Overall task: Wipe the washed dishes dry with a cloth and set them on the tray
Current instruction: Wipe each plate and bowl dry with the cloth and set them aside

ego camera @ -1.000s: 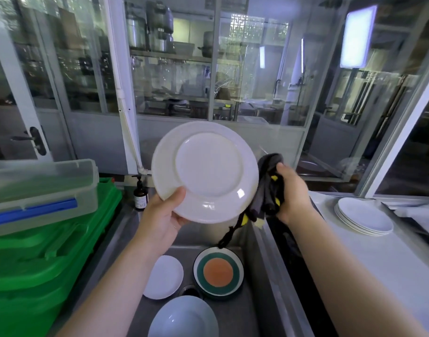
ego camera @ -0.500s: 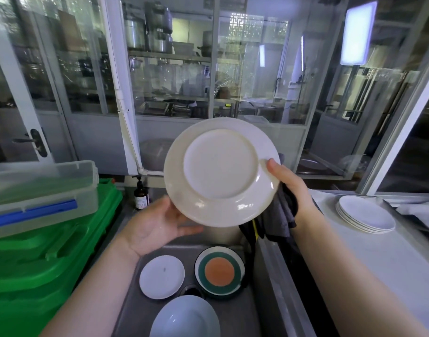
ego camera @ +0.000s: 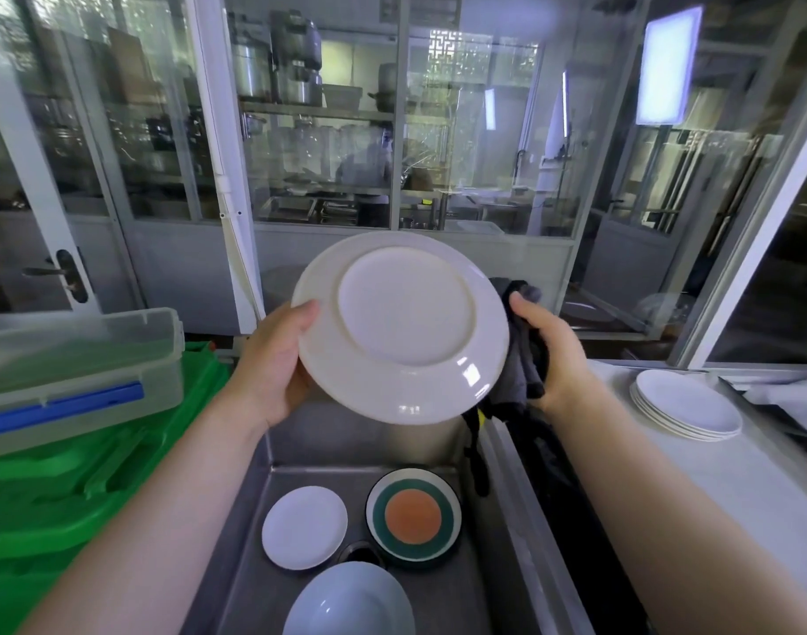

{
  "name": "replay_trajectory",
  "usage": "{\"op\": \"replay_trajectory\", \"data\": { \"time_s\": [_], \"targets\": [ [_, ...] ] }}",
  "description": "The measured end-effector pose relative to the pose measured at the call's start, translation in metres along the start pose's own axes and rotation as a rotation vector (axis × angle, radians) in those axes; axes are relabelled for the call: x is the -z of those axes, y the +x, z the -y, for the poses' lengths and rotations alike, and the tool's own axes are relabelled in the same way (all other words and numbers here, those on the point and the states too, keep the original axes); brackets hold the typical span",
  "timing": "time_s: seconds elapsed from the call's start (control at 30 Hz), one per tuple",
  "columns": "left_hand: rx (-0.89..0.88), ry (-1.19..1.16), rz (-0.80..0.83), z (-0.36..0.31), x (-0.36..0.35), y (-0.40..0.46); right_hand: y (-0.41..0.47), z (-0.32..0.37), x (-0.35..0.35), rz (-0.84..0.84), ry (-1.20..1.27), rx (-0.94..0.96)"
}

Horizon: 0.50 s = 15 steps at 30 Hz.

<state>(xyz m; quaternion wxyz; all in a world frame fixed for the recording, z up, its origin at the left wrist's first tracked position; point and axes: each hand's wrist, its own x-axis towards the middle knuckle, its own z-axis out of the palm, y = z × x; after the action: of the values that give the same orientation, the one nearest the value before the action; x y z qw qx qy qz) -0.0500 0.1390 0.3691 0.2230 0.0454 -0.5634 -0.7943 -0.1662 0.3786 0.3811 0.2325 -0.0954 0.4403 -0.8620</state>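
Since half a second ago, left hand (ego camera: 273,359) has returned to the rim of the round cream ceramic plate (ego camera: 401,327), thumb hooked over its edge; right hand (ego camera: 550,355) has slid off the rim and now clutches only the bunched dark grey cloth (ego camera: 520,359) against the plate's far side, likely to wipe while the left steadies; below, stainless steel sink (ego camera: 497,543) holds a small white saucer (ego camera: 304,527), an orange-and-green ringed plate (ego camera: 413,516), a pale blue bowl (ego camera: 349,600); farther right, stacked white plates (ego camera: 685,405) sit on the white counter (ego camera: 713,478); glass partitions (ego camera: 328,130) behind.
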Motion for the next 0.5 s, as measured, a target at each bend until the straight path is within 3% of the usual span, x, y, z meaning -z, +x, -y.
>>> {"op": "replay_trajectory", "data": {
  "time_s": [0.07,0.13,0.23,0.33,0.5],
  "targets": [
    [-0.076,0.000,-0.018,-0.001,-0.002,-0.002,0.007,0.004,0.004,-0.109,0.016,0.075],
    [-0.169,0.039,-0.057,-0.001,-0.007,-0.002,0.011,0.008,0.003,-0.138,-0.047,0.271],
    [-0.221,0.044,-0.080,0.004,-0.017,-0.003,0.005,0.003,-0.017,-0.109,-0.558,0.617],
    [-0.286,0.094,-0.140,0.013,-0.031,-0.006,-0.003,-0.022,-0.034,-0.082,-0.979,0.781],
    [-0.492,0.357,-0.184,0.029,-0.051,-0.016,-0.024,-0.054,-0.067,0.032,-0.967,0.859]
  ]
}}
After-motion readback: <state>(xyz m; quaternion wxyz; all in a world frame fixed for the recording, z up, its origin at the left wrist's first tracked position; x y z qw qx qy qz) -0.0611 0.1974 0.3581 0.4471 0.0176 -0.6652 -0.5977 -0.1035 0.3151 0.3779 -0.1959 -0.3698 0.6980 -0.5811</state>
